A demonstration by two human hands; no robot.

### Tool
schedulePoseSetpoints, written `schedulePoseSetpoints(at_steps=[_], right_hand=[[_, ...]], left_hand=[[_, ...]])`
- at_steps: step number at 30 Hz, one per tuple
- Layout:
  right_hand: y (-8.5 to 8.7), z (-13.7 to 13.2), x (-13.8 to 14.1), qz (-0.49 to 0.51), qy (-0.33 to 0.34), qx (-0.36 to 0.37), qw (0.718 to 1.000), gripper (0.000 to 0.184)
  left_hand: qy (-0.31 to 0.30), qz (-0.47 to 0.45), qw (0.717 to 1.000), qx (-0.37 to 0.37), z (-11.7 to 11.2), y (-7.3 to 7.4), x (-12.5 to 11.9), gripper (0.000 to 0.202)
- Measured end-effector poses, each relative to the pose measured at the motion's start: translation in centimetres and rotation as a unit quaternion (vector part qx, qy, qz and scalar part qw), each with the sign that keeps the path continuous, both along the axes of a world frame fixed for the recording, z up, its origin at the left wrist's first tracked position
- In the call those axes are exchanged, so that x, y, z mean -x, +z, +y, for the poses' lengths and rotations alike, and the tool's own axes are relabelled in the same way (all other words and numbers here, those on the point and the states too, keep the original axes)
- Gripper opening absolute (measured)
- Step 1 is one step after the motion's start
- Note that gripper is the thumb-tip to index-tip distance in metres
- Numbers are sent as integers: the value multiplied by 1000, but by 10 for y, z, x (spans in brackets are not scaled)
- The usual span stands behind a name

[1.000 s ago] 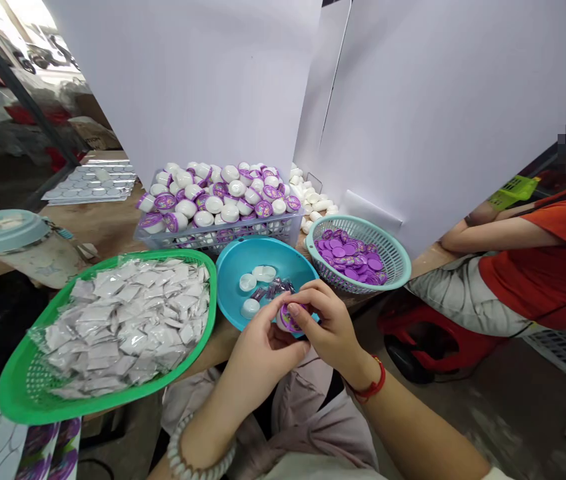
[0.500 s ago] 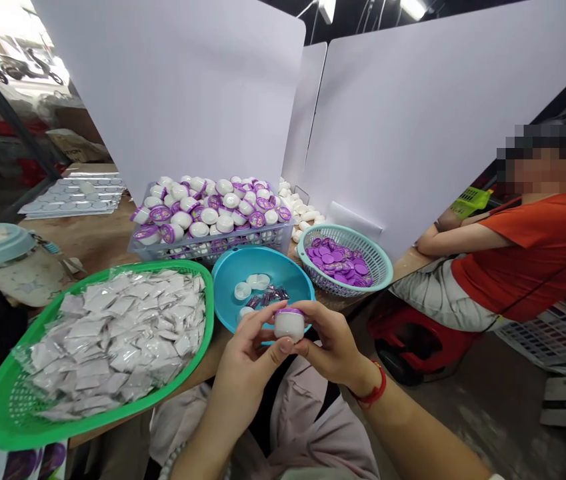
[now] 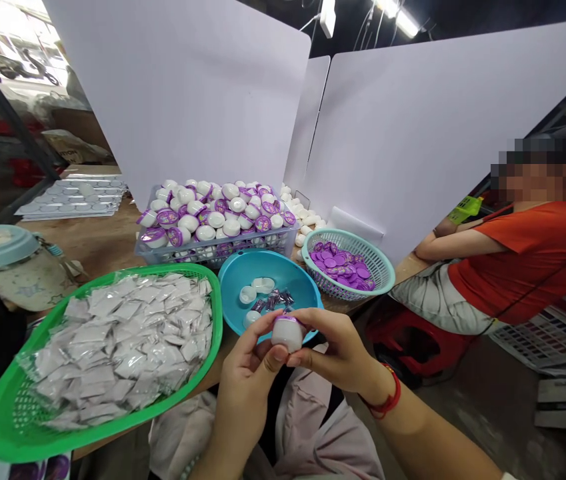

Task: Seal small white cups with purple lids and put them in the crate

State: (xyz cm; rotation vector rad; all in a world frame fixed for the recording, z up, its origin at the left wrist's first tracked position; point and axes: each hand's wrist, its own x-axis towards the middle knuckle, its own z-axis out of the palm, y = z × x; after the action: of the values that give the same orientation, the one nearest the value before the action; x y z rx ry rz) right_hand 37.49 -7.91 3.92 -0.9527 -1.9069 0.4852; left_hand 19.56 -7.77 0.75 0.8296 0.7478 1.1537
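Surface: a worn wooden desk (image 3: 90, 243) carries everything, and white partition boards (image 3: 177, 87) stand along its far side.
Room: a seated co-worker in an orange shirt (image 3: 517, 267) sits at right on a red plastic stool (image 3: 415, 347).
Edges: a green plastic basket (image 3: 113, 421) juts past the near edge; a round teal plastic bowl (image 3: 243, 267) sits between it and a teal mesh basket (image 3: 387, 273), just before a grey-blue plastic crate (image 3: 263, 243).
Counts: two hands; one cup held; three small white pieces (image 3: 247, 295) in the bowl; three boards; silver sachets (image 3: 123, 340), purple lids (image 3: 337, 263) too many to count.
Hands: left hand (image 3: 247, 373) and right hand (image 3: 337, 347) both pinch a white round cup with a purple rim (image 3: 287, 333), held above the bowl's near rim.
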Motion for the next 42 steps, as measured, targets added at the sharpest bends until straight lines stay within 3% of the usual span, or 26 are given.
schedulePoseSetpoints(at_steps=[2,7,10,17,21,26,33,38,42], right_hand=[[7,3,-2,2,20,2,1000,46],[12,10,-1,42,43,70,996,26],[9,9,4,63,62,95,992,35],[4,6,11,-6,81,21,996,51],[5,2,13,21,58,-10,998,46],[17,-9,16,-83,66,-48,993,42],[28,-22,20,-159,61,-44,984,37],[29,-21,16,-161,48,-119,979,36],[24,-16,9,-84,76,-78,991,34]], left_hand=[[-14,-56,998,33,-1,3,4,47],[-44,-118,987,95,-2,13,14,41],[-63,-119,986,96,-4,14,18,50],[-28,-125,984,127,-7,12,21,50],[-20,-181,975,126,-8,15,22,43],[-26,-218,968,124,-8,16,21,41],[-38,-245,964,100,-8,15,20,37],[-56,-282,949,131,-6,15,21,38],[-55,-276,945,168,-4,15,24,42]])
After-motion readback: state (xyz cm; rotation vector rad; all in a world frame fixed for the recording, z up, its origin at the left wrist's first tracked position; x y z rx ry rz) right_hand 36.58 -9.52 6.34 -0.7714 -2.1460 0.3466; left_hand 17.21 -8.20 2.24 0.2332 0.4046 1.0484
